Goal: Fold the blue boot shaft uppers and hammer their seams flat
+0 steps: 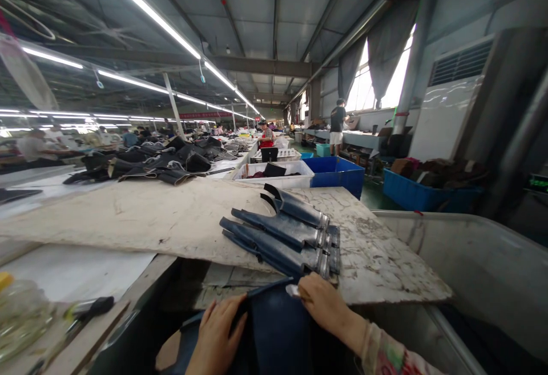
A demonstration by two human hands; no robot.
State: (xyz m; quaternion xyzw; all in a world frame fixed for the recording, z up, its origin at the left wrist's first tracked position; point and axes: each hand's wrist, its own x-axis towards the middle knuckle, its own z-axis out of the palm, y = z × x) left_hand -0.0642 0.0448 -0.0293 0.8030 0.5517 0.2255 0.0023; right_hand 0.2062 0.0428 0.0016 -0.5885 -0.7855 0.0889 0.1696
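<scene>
A dark blue, leather-like piece (280, 326) lies in front of me at the table's near edge, its lower part cut off by the frame. My left hand (222, 329) rests on its left side, thumb apart from the fingers. At the piece's top right corner, my right hand (321, 301) is closed around a small white object (293, 290) that I cannot make out. Just beyond, several similar dark blue pieces (282, 229) lie overlapping in a row, with shiny bands near their right ends. A tan patch (169, 349) shows left of my left hand.
A cream sheet (141, 215) covers the worktable, beside a stained board (385, 261). Black pieces (180, 158) are heaped behind. White (274, 178) and blue bins (336, 172) stand past the table, a large pale bin (466, 244) at right. A clear bottle (23, 318) stands near left.
</scene>
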